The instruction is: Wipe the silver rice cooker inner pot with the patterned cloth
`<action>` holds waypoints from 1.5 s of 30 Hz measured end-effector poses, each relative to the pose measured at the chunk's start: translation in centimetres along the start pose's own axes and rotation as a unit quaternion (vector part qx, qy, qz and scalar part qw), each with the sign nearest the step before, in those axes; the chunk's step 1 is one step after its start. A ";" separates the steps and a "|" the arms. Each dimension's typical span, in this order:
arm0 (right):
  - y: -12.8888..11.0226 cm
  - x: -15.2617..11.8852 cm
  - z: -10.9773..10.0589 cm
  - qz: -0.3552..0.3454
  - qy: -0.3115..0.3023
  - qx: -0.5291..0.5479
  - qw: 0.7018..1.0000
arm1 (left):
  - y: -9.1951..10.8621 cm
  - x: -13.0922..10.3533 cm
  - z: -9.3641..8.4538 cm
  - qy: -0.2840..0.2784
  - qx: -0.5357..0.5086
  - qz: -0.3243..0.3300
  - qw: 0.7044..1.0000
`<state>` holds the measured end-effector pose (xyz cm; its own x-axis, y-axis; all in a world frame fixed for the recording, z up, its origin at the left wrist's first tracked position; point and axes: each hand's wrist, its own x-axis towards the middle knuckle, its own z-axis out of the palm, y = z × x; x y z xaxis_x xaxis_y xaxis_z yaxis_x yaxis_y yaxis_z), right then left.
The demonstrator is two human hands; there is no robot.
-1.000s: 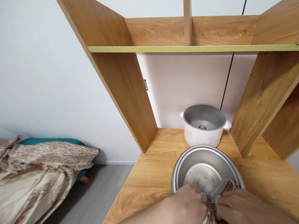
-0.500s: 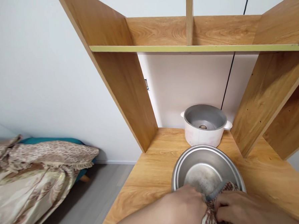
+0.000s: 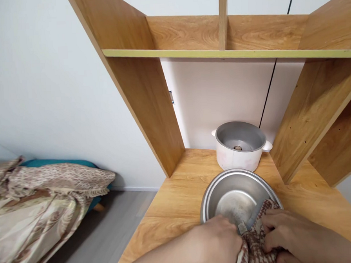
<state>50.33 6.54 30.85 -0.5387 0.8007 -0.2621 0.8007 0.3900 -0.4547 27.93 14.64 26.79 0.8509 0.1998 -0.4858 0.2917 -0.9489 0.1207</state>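
Observation:
A round metal pot [image 3: 236, 201] stands on the wooden desktop, and its inside faces up. My left hand [image 3: 218, 241] is closed at the pot's near left rim, with part of a brown and white patterned cloth [image 3: 256, 241] bunched beside its fingers. My right hand [image 3: 282, 234] grips the same cloth at the near right side, where the fabric lies over the rim and partly inside the pot. Just behind the pot sits a white rice cooker body [image 3: 238, 157] with a grey interior and no lid.
Wooden side panels [image 3: 145, 109] flank the desktop, with a yellow-edged shelf [image 3: 189, 52] above the cooker. To the left, a bed or sofa with a fringed patterned cover [image 3: 63, 180] stands on the grey floor [image 3: 109, 221].
My right hand has moved slightly right and up along the pot's rim, and more of the cloth shows between my hands. My left hand has hardly moved.

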 end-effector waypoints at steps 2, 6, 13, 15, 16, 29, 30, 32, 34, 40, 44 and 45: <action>0.0 0.3 0.4 -0.004 0.006 -0.002 1.000 | 0.3 -0.2 -0.5 -0.012 0.001 -0.002 1.000; -0.1 1.2 1.5 -0.017 -0.001 -0.017 1.000 | 0.5 -0.3 -1.3 -0.030 0.009 0.003 0.999; -0.3 1.9 2.8 -0.026 0.005 -0.026 0.999 | 0.5 -0.3 -2.0 -0.051 0.009 0.008 0.999; -0.4 1.9 2.4 -0.023 0.001 -0.020 1.000 | 0.5 -0.4 -2.0 -0.047 0.008 0.008 0.999; -0.4 1.8 2.2 -0.022 -0.004 -0.013 1.000 | 0.6 -0.5 -1.9 -0.049 0.008 0.006 0.999; -0.4 0.1 -0.1 0.020 -0.018 0.026 0.999 | 0.2 -0.2 -0.9 -0.020 -0.017 -0.002 1.000; -0.3 0.3 0.2 0.018 -0.015 0.026 0.999 | 0.3 -0.1 -0.9 -0.021 -0.018 -0.004 1.000; -0.3 0.7 0.9 0.014 -0.016 0.022 1.000 | 0.3 -0.1 -0.8 -0.018 -0.016 -0.009 1.000; -0.3 1.3 1.6 0.013 -0.024 0.021 0.999 | 0.4 -0.1 -0.7 -0.008 -0.014 -0.008 1.000; -0.7 1.9 1.8 0.016 -0.024 0.024 0.999 | 0.2 -0.2 -1.0 -0.021 -0.002 -0.004 1.000; -0.8 0.8 0.6 0.021 -0.015 0.031 0.999 | 0.2 -0.2 -0.9 -0.026 0.001 0.004 1.000; -0.8 0.5 0.3 0.027 -0.010 0.032 0.999 | 0.2 -0.2 -0.9 -0.024 0.001 0.004 1.000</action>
<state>49.39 6.47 30.86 -0.5012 0.8097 -0.3051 0.8105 0.3158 -0.4934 28.23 14.67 27.65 0.8312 0.1799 -0.5261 0.2842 -0.9507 0.1240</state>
